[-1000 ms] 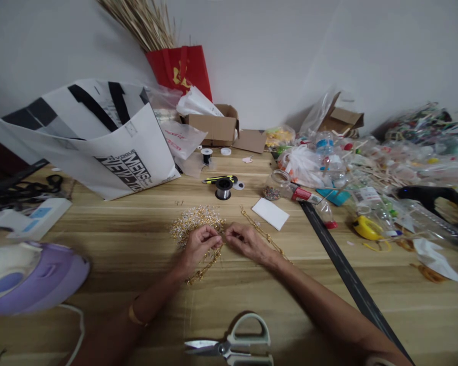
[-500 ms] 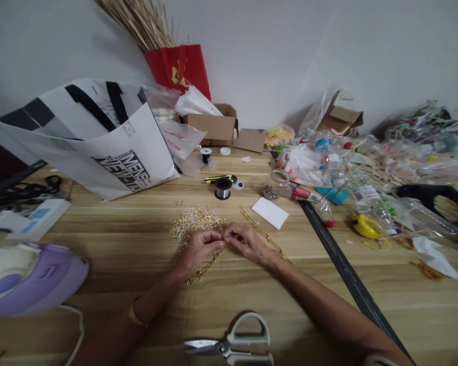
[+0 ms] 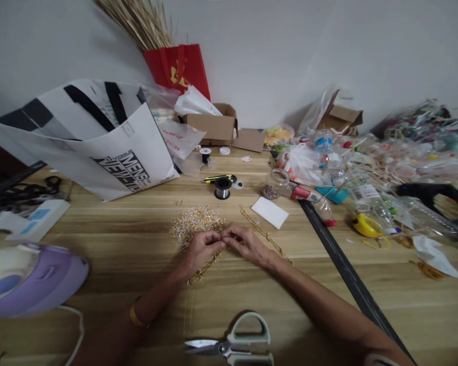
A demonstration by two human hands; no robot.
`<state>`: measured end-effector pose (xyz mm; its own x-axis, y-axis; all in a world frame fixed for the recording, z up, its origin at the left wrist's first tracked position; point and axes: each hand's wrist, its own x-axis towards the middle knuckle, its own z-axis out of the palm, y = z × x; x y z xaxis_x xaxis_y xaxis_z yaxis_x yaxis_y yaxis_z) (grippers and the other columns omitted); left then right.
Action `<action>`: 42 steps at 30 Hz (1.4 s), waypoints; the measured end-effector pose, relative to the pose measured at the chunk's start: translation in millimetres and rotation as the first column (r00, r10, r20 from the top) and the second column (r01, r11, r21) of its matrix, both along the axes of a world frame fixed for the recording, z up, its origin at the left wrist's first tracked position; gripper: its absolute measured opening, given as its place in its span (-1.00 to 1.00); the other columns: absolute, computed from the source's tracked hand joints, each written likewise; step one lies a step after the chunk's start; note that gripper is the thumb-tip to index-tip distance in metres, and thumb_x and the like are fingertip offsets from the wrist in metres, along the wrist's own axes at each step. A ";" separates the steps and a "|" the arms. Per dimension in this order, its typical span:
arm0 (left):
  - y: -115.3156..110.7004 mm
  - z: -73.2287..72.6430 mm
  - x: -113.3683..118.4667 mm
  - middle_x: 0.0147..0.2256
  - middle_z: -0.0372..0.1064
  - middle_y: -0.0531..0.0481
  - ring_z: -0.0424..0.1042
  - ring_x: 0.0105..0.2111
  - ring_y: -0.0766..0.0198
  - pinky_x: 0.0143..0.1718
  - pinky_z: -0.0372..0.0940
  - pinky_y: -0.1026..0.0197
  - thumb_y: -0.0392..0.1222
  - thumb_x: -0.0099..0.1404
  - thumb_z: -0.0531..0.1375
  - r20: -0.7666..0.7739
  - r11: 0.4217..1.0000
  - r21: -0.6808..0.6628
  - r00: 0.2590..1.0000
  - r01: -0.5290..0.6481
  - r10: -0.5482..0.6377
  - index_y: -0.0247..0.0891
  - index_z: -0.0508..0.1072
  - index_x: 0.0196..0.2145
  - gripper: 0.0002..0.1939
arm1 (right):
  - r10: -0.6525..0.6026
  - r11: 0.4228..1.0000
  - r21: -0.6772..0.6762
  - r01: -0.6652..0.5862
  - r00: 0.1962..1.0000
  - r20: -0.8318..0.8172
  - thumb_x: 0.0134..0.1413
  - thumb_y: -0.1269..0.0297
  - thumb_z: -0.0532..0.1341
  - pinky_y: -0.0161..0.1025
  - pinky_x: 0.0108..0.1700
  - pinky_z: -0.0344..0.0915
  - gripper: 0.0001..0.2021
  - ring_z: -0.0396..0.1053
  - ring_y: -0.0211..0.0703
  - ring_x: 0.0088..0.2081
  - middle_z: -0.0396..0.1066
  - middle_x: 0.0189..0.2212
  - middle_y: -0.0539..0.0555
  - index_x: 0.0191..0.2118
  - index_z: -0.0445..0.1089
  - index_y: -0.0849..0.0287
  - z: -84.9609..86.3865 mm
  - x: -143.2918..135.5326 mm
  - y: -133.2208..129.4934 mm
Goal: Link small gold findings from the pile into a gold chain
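Observation:
My left hand is closed in a pinch beside a pile of gold and silver beaded wire. My right hand pinches too, its fingertips meeting those of the left. Whatever sits between the fingertips is too small to make out. A gold beaded strand trails out below my left hand. To the right of my right hand lies another gold strand. Scissors with pale handles rest near the front edge.
Behind the hands stand a wire spool, a cutter and a bead jar. A white pad lies right. A purple appliance and large white bag are left; plastic bottles crowd the right.
My right hand's fingertips have shifted very slightly left against the left hand's fingertips. Everything else looks the same.

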<state>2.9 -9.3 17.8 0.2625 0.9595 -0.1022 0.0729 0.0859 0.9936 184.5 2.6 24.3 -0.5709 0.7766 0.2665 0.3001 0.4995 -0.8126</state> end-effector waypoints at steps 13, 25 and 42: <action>1.9 -3.9 -1.0 -0.55 0.39 0.04 0.32 -0.50 0.33 -0.43 0.21 0.29 -0.18 -0.02 0.30 -0.004 0.998 -0.004 0.998 -0.066 0.066 -0.31 0.46 -0.53 -0.86 | -0.086 0.982 0.159 0.099 0.993 -0.084 0.22 0.31 0.09 -0.17 -0.14 0.29 -0.86 0.34 -0.12 -0.18 0.41 -0.23 0.17 -0.20 0.37 0.19 1.2 -0.1 2.3; -0.4 2.4 -0.4 -0.52 0.45 0.01 0.37 -0.46 0.30 -0.36 0.26 0.27 -0.20 -0.01 0.29 -0.035 0.999 0.010 0.999 -0.036 0.036 -0.32 0.49 -0.53 -0.88 | -0.039 0.999 0.027 0.039 0.999 0.014 0.19 0.32 0.14 -0.32 -0.30 0.27 -0.85 0.38 -0.21 -0.33 0.46 -0.34 0.11 -0.25 0.43 0.25 -2.4 -1.5 1.8; 1.4 -1.7 -1.8 -0.54 0.38 0.05 0.32 -0.50 0.35 -0.42 0.22 0.31 -0.17 -0.02 0.31 0.039 0.998 -0.011 0.997 -0.067 0.067 -0.32 0.44 -0.51 -0.83 | -0.062 0.997 -0.034 0.062 0.998 0.014 0.18 0.36 0.11 -0.38 -0.41 0.15 -0.89 0.24 -0.30 -0.45 0.36 -0.46 0.01 -0.30 0.36 0.25 -1.8 -1.4 -0.6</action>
